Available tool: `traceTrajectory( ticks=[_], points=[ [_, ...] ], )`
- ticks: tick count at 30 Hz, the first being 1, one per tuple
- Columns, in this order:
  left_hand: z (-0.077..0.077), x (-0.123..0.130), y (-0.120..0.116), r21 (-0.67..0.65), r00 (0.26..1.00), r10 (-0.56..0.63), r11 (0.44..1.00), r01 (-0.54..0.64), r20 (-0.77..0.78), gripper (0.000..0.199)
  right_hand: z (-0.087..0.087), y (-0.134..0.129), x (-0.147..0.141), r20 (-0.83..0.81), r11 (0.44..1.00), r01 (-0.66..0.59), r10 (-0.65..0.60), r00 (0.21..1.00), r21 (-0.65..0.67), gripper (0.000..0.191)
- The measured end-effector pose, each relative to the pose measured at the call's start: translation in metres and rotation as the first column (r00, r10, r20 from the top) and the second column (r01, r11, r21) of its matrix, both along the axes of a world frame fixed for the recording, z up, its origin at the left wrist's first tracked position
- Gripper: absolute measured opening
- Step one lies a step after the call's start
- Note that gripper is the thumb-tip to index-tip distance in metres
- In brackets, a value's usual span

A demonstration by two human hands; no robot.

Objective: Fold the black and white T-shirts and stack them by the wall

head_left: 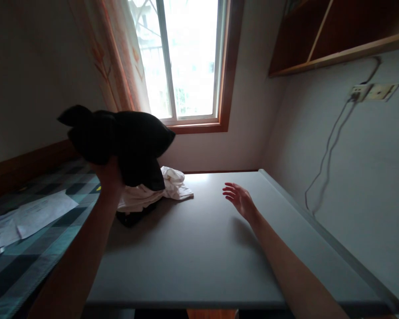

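My left hand (109,175) is raised at the left and grips a bunched black cloth item (129,137), whose folds hide most of the fingers. Beneath and behind it, a white garment (176,184) lies crumpled on the grey table (199,252), with a dark cloth (133,217) showing under its front edge. Over the right part of the table hovers my right hand (238,198), empty, its fingers apart and pointing left.
A checkered cloth (46,226) covers a surface on the left, with white papers (43,212) on it. Behind the table is a window (193,62) with a curtain (116,57). A wooden shelf (346,48) and a cable (326,153) are on the right wall.
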State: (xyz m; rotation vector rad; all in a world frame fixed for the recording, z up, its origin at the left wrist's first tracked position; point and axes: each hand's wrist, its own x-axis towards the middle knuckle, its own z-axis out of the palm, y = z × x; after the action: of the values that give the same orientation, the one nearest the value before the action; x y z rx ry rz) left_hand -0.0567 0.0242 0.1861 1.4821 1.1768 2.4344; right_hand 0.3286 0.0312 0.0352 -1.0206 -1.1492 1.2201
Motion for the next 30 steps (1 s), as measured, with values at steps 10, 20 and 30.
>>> traceTrajectory(
  ticks=[10, 20, 30],
  points=[
    [-0.040, -0.036, 0.002, -0.412, 0.432, -0.143, 0.656, -0.632, -0.890, 0.066, 0.002, -0.009, -0.011, -0.066, 0.997, -0.068, 0.065, 0.996, -0.041, 0.041],
    [-0.095, -0.017, -0.006, -0.364, 0.314, -0.185, 0.521, -0.772, -0.931, 0.123, -0.007, -0.003, -0.013, 0.027, 0.992, -0.087, 0.090, 0.996, -0.087, 0.044],
    [-0.098, 0.006, 0.021, -0.270, 0.229, -0.172, 0.285, -0.920, -0.958, 0.106, -0.018, 0.004, -0.009, 0.101, 0.992, -0.061, 0.072, 0.992, -0.108, 0.042]
  ],
)
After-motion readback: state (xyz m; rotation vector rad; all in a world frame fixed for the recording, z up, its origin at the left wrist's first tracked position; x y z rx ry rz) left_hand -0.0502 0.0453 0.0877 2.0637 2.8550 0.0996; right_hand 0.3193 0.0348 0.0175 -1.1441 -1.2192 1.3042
